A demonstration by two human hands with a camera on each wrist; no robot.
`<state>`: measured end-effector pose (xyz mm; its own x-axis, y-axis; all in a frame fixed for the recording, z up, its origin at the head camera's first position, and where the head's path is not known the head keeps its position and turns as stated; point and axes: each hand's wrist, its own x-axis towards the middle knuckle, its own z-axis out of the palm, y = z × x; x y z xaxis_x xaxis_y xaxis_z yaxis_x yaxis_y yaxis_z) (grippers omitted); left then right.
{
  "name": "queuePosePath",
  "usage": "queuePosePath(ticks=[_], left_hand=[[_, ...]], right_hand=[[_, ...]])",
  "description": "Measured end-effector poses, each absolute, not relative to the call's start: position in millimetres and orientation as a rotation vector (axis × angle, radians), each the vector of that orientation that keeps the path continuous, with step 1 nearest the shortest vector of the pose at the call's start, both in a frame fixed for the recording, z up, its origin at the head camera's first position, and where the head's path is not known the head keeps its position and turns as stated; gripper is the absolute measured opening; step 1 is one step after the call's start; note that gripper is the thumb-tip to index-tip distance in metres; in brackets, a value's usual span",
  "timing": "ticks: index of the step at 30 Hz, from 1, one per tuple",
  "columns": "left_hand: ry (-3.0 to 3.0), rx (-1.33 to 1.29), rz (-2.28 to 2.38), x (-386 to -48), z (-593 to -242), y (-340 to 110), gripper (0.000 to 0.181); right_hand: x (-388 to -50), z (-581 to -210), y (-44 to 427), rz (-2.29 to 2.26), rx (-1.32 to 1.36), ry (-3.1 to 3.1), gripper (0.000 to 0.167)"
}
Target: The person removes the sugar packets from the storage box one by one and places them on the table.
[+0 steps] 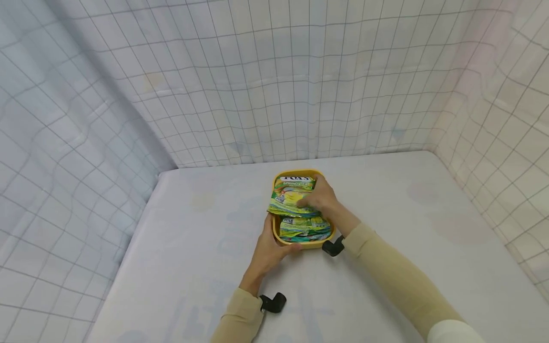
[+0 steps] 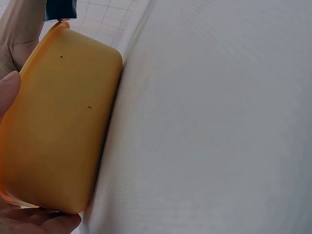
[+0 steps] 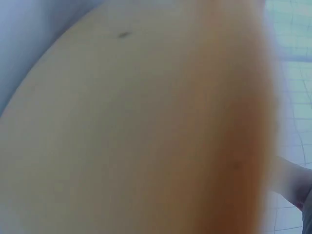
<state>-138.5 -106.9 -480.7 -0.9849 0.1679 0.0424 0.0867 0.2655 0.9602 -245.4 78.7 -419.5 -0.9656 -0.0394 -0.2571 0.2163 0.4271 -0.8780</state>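
Packets (image 1: 303, 227) in the yellow tub (image 2: 61, 126) show lettering (image 1: 289, 221) only from the head.

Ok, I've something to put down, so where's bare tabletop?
White tabletop is bare from the yellow tub to the left curtain, and from the right sleeve to the right curtain. Behind the tub, only a thin strip. Crowded: the tub itself, with Fox's packets, left hand and right hand there.
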Motion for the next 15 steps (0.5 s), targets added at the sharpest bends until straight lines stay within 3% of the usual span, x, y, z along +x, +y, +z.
queuePosePath(ticks=[5, 15], left_hand=[[2.446, 0.225, 1.853, -139.5, -481.4, -105.8, 0.122], [2.486, 0.172, 1.801, -142.4, -480.9, -107.9, 0.126]], right_hand=[[-248.3, -418.8, 80.5, -1.538, 0.179, 2.386, 0.112], [-250.1, -424.0, 87.6, -1.763, 0.207, 2.231, 0.101]])
